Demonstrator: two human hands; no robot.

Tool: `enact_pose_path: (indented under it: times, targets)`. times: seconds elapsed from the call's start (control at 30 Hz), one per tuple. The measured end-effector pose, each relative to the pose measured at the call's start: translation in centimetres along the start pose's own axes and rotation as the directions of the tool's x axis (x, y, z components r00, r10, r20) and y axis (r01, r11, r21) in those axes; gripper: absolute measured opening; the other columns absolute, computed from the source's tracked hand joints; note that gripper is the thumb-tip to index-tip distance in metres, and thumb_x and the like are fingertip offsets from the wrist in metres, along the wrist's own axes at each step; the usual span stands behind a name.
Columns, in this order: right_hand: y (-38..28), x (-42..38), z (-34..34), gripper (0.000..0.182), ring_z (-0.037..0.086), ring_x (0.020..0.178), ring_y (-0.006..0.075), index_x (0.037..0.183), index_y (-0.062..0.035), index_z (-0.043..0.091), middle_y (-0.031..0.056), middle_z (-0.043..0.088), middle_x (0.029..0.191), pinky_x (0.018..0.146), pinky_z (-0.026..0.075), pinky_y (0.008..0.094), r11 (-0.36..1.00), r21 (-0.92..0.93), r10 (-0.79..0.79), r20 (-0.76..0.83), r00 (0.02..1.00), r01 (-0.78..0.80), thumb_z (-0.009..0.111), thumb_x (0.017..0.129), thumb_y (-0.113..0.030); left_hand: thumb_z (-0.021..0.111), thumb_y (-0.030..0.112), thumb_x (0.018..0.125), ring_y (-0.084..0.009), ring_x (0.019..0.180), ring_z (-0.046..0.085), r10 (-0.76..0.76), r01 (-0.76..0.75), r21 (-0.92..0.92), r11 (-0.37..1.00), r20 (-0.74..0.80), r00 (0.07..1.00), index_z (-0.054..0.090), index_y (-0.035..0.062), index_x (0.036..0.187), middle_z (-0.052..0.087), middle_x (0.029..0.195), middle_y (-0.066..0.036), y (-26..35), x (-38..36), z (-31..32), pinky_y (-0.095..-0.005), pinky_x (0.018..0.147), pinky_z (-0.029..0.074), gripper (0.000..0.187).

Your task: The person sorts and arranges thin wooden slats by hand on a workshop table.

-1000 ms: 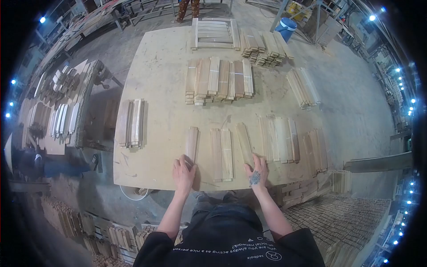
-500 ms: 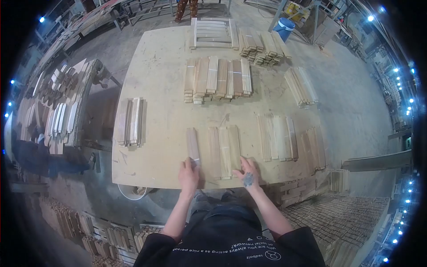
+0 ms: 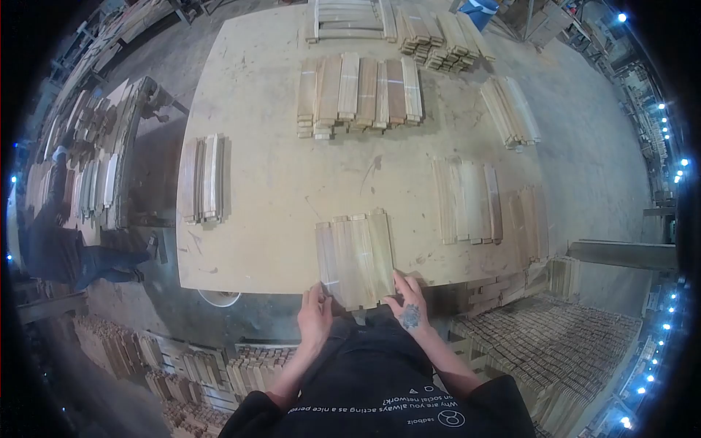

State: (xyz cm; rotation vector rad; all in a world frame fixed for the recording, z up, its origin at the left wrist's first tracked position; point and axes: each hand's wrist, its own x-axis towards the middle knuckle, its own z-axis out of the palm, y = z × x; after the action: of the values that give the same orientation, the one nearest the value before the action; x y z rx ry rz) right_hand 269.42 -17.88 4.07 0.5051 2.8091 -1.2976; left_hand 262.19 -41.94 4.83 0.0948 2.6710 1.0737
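A row of several wooden slats (image 3: 358,257) lies side by side at the near edge of the table, its lower ends reaching past that edge. The leftmost slat is pinkish-brown and the others are paler. My left hand (image 3: 315,318) grips the lower left side of the row, fingers closed against the pinkish slat. On the opposite side, my right hand (image 3: 409,301) presses its thumb and fingers on the lower right edge. The slats are squeezed together between both hands.
On the plywood tabletop (image 3: 255,175) are stacked slats (image 3: 359,91) at the back, a slat bundle (image 3: 204,177) at left and another group (image 3: 469,202) at right. A co-worker (image 3: 69,252) stands at a side table on the left. Wood stacks (image 3: 548,343) fill the floor nearby.
My left hand has brought the separate pinkish slat rightward against the other slats. The row has come closer to me, over the table's edge. The view has tilted down.
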Motion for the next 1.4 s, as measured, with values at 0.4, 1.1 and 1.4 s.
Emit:
enact_pose_path:
  times: [0.4,1.1,1.4]
  targets:
    - [4.5,-4.4,0.2,0.042,0.069,0.092,0.0146,0.131,0.0022,0.061,0.0097,0.074,0.105,0.082,0.054,0.0285,0.696,0.498,0.402,0.326,0.856,-0.517,0.071,0.094,-0.016,0.074,0.015,0.09,-0.0195,0.087,0.072,-0.288,0.401,-0.397,0.826,0.314,0.904,0.068,-0.0013,0.113,0.075,0.094,-0.016,-5.7,-2.8,1.6,-0.0344,0.081,0.056,0.029]
    - [4.5,-3.6,0.2,0.046,0.068,0.097,0.0146,0.138,0.0024,0.054,0.0109,0.073,0.112,0.083,0.053,0.0279,0.583,0.545,0.418,0.435,0.798,-0.602,0.063,0.101,-0.023,0.061,0.025,0.103,-0.01,0.066,0.06,-0.272,0.482,-0.55,0.682,0.42,0.866,0.071,0.0012,0.099,0.065,0.073,-0.002,-5.0,-0.2,0.3,-0.0266,0.062,0.047,0.027]
    - [3.7,-3.3,0.1,0.048,0.068,0.097,0.0156,0.139,0.0048,0.052,0.0129,0.073,0.111,0.082,0.053,0.0279,0.576,0.557,0.433,0.412,0.802,-0.598,0.065,0.1,-0.02,0.059,0.023,0.104,-0.0068,0.069,0.056,-0.175,0.147,-0.611,0.778,0.013,0.984,0.07,0.0016,0.103,0.065,0.077,0.0,-7.3,6.5,-10.2,-0.026,0.062,0.044,0.024]
